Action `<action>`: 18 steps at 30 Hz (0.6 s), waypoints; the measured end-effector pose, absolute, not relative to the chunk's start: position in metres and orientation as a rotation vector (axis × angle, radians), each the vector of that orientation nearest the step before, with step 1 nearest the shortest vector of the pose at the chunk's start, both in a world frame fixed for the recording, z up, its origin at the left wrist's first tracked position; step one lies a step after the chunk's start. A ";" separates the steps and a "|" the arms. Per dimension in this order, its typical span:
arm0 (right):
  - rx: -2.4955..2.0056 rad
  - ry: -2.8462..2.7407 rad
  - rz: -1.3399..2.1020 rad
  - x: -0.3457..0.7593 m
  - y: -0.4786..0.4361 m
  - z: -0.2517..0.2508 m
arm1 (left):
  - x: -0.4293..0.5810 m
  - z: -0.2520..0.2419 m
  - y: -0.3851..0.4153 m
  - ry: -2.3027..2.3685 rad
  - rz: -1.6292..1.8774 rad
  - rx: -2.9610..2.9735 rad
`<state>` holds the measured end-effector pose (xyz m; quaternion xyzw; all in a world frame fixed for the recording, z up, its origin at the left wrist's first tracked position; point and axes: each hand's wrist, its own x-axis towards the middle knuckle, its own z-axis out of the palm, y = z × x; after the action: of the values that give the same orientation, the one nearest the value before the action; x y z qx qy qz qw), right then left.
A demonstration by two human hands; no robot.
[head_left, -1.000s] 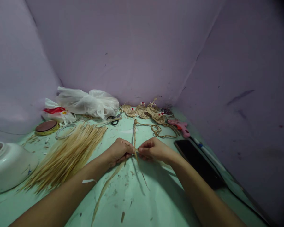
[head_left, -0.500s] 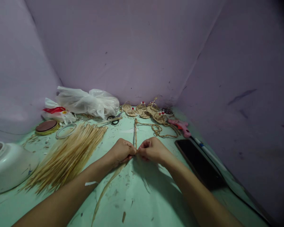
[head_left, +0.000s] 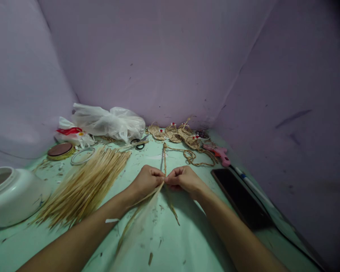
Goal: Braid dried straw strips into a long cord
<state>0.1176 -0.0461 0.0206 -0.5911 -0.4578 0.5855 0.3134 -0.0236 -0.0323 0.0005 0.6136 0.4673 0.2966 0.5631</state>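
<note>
My left hand (head_left: 150, 180) and my right hand (head_left: 184, 181) meet at the middle of the table, both pinching the near end of a thin braided straw cord (head_left: 164, 160). From there the cord runs straight away from me to a knot at its far end, where a longer length of cord (head_left: 191, 156) trails right in loose loops. Loose fibre strands (head_left: 130, 223) hang from my fingers toward me, some blurred by motion; a short strand (head_left: 174, 213) sticks out below my right hand. The fingertips partly hide the strands' crossing.
A bundle of dry straw (head_left: 87, 185) lies left, beside a white jar (head_left: 19, 196), a round tin (head_left: 61, 149) and a tape ring (head_left: 83, 155). Behind are plastic bags (head_left: 110, 122), scissors (head_left: 138, 143) and woven pieces (head_left: 184, 136). A pink glue gun (head_left: 219, 153) and phone (head_left: 238, 196) lie right.
The strands near my hands have shifted: pale ones now sweep toward me in a blur, and a short one shows below my right hand. Both hands stay pinched together; the view has shifted slightly.
</note>
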 end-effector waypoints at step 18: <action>-1.397 -1.038 1.831 0.118 -0.048 0.016 | -0.026 0.007 -0.035 1.030 0.669 1.719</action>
<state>0.1181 -0.0481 0.0156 -0.5269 -0.3917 0.6909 0.3027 -0.0260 -0.0347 0.0067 0.7084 0.4244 0.2755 0.4921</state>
